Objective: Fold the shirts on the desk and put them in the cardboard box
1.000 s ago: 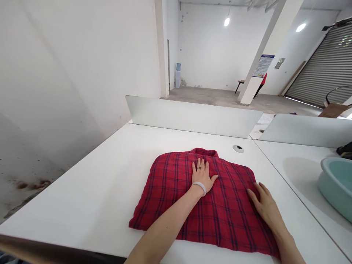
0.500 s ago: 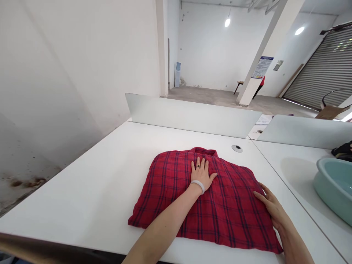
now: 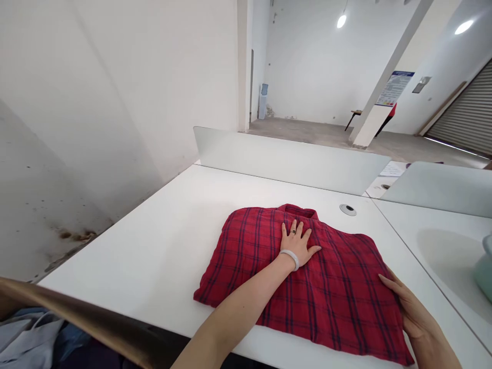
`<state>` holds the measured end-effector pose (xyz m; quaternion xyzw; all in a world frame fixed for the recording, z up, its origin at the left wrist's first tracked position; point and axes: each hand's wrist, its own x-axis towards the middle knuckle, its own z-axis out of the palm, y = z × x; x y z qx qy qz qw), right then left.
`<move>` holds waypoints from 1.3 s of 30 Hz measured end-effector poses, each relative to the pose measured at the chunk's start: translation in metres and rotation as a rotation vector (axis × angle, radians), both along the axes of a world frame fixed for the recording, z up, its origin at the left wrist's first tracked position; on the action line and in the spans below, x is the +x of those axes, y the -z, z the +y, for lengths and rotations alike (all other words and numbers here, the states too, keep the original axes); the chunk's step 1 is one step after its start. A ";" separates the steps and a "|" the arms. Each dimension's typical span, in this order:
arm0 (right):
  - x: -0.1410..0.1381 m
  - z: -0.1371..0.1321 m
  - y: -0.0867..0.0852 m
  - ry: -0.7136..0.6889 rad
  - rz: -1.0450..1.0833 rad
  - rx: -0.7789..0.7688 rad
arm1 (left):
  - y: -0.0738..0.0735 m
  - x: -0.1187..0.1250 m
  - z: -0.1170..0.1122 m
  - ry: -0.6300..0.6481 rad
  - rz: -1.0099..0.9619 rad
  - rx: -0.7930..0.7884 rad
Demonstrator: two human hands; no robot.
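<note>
A red plaid shirt (image 3: 346, 292) with dark blue lines lies folded on the white table (image 3: 165, 246), its collar (image 3: 298, 210) toward the far side. My left hand (image 3: 298, 243), with a ring and a pale bangle, rests flat on the shirt just below the collar, fingers spread. At the shirt's right edge is my right hand (image 3: 409, 305). Its thumb presses on top of the cloth while the other fingers are tucked beneath the edge, mostly hidden.
A frosted divider (image 3: 288, 159) runs along the table's back. Near it is a round cable hole (image 3: 348, 209). A green basin (image 3: 485, 271) stands at the right. Clothes (image 3: 31, 333) lie below the table at lower left. Beyond, a person (image 3: 388, 120) is partly behind a pillar.
The view has turned left, so everything sits further right and more clothes show below. My right fingers have slipped further under the shirt's edge. My left hand stays on the shirt.
</note>
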<state>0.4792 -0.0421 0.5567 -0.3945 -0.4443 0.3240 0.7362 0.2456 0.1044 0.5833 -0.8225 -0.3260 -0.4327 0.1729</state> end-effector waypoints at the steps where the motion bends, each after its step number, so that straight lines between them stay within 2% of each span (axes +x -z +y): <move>1: 0.000 0.001 0.000 -0.012 0.008 -0.014 | 0.000 -0.001 -0.001 0.005 -0.007 0.003; 6: 0.000 0.004 0.001 0.002 -0.016 -0.014 | -0.004 -0.009 -0.015 0.040 -0.067 0.057; 10: 0.004 0.008 0.001 0.021 -0.051 -0.004 | 0.006 -0.015 -0.053 0.096 -0.040 0.021; 12: 0.006 0.009 0.002 0.093 -0.086 -0.006 | 0.020 -0.018 -0.079 0.142 0.023 -0.001; 15: 0.006 0.007 0.002 0.207 -0.159 -0.036 | 0.050 -0.026 -0.115 0.186 0.093 0.007; 18: 0.001 0.003 0.001 0.172 -0.172 -0.067 | 0.083 -0.034 -0.134 0.181 0.080 0.000; 22: -0.003 0.000 0.001 -0.012 -0.035 -0.206 | 0.118 -0.032 -0.129 0.148 0.063 -0.075; 25: 0.001 -0.001 0.002 -0.103 0.020 -0.330 | 0.133 -0.023 -0.117 0.121 0.069 -0.070; 29: 0.004 -0.002 0.003 -0.118 0.036 -0.308 | 0.136 -0.018 -0.112 0.123 0.054 -0.031; 35: -0.002 -0.004 0.002 -0.098 0.058 -0.285 | 0.132 -0.022 -0.116 0.146 0.068 -0.084; 39: -0.007 -0.003 0.003 0.007 -0.022 -0.152 | 0.130 -0.023 -0.116 0.147 0.073 -0.087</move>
